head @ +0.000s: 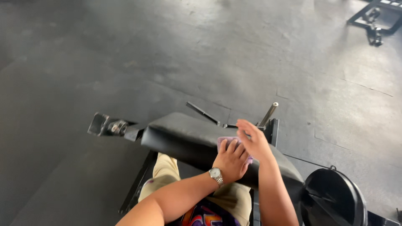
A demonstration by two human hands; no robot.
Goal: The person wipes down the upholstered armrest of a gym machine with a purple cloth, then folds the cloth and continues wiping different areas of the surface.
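Left hand (230, 158) on purple cloth (225, 141) — black padded bench (184, 138), grey gym floor (167, 54)

Dark rubber-tiled gym floor (201, 54) with pale light patches, black metal frame (374, 19) far right.

The purple cloth (228, 141) is mostly covered by the left hand (230, 159); only its upper edge and a sliver at the right show. The right hand (253, 141) is motion-blurred, so its finger positions cannot be resolved, nor whether it touches the cloth. Both arms are cut off by the lower edge. The black weight plate (335, 201) runs off the bottom. The frame under the black pad (188, 136) is largely hidden. The equipment (374, 19) at top right is cropped and too small to identify.
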